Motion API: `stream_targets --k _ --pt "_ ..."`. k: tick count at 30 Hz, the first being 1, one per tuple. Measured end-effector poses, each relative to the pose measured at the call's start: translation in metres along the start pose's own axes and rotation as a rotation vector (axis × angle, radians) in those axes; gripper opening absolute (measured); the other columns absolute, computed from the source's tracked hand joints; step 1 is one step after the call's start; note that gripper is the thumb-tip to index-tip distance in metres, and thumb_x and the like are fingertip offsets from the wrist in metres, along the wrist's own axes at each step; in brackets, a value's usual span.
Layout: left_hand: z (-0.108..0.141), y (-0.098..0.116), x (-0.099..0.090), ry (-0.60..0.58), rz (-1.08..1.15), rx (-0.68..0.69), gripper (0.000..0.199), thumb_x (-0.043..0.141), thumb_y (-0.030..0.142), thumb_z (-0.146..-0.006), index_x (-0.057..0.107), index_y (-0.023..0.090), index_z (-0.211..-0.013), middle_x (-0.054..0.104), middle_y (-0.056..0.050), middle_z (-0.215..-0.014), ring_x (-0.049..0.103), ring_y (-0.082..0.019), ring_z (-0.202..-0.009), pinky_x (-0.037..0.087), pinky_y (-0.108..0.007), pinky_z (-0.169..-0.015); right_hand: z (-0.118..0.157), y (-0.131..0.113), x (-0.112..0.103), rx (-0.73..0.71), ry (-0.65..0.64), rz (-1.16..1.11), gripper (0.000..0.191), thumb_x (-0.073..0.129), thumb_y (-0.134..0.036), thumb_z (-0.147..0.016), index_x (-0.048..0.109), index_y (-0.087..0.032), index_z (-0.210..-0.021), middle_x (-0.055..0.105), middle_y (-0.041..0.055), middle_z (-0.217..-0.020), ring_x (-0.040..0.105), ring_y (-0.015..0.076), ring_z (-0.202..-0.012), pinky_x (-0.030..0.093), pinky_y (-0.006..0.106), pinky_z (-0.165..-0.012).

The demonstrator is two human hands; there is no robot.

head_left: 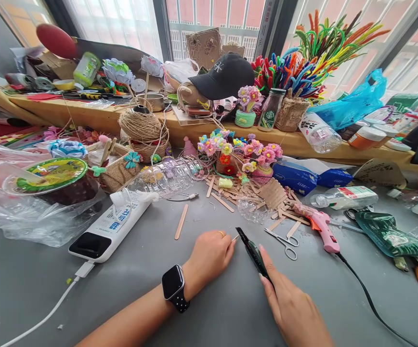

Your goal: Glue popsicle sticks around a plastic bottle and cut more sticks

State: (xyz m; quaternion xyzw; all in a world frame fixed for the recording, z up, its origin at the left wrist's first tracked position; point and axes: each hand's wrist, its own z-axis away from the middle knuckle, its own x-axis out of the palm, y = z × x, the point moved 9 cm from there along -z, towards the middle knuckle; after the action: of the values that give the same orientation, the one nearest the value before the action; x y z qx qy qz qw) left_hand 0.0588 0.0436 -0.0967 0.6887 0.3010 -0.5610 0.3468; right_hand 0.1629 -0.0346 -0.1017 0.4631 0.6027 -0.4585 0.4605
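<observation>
My left hand (pixel 211 250), with a black watch (pixel 173 284) on the wrist, is closed low over the grey table. A short tip of a thin pale stick (pixel 235 237) pokes out from its fingers; the rest is hidden. In my right hand (pixel 292 303) is a black and dark green utility knife (pixel 251 253), its dark blade pointing up and left. The blade end is close to the stick's tip, and I cannot tell whether they touch. Small scissors (pixel 286 245) lie to the right of the knife. A single craft stick (pixel 181 221) rests beyond my left hand.
A pink hot glue gun (pixel 322 230) with a black cord lies at right. Loose craft sticks (pixel 227 193) are heaped at the back middle. At left are a white power bank (pixel 113 226) with a cable and a lidded food cup (pixel 52 176). A cluttered ledge (pixel 194 129) runs behind.
</observation>
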Motion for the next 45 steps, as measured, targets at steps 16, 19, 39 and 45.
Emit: stream_targets --k 16,19,39,45 --pt "0.002 0.001 0.002 0.030 -0.101 0.016 0.023 0.029 0.026 -0.085 0.046 0.018 -0.072 0.055 -0.001 -0.062 0.053 -0.016 -0.054 0.028 -0.025 -0.045 0.002 -0.007 0.000 0.143 -0.006 0.221 0.047 0.029 -0.021 -0.083 0.017 -0.026 -0.129 0.052 -0.0055 -0.056 0.049 0.0110 -0.034 0.031 0.022 -0.031" --pt "0.000 0.004 0.003 0.009 -0.076 0.060 0.022 0.029 0.023 -0.085 0.046 0.019 -0.071 0.056 0.000 -0.061 0.054 -0.015 -0.054 0.028 -0.024 -0.045 0.001 -0.012 -0.003 0.140 0.008 0.269 0.048 0.034 -0.022 -0.081 0.021 -0.026 -0.127 0.049 -0.0060 -0.054 0.048 0.0103 -0.033 0.028 0.021 -0.030" --pt "-0.002 0.005 0.007 -0.044 -0.067 0.081 0.019 0.032 0.020 -0.083 0.045 0.019 -0.069 0.056 0.001 -0.059 0.054 -0.015 -0.052 0.026 -0.023 -0.043 0.005 -0.021 -0.003 0.011 0.104 0.342 0.068 0.038 -0.009 -0.073 0.004 -0.020 -0.131 0.041 -0.0070 -0.050 0.044 0.0089 -0.027 0.028 0.018 -0.024" --pt "-0.001 0.004 0.007 -0.031 -0.086 0.065 0.020 0.031 0.019 -0.083 0.045 0.018 -0.067 0.055 0.000 -0.059 0.053 -0.014 -0.051 0.025 -0.023 -0.042 0.005 -0.020 0.000 0.012 0.085 0.329 0.067 0.039 -0.010 -0.074 0.005 -0.019 -0.131 0.043 -0.0065 -0.052 0.045 0.0086 -0.029 0.030 0.018 -0.025"
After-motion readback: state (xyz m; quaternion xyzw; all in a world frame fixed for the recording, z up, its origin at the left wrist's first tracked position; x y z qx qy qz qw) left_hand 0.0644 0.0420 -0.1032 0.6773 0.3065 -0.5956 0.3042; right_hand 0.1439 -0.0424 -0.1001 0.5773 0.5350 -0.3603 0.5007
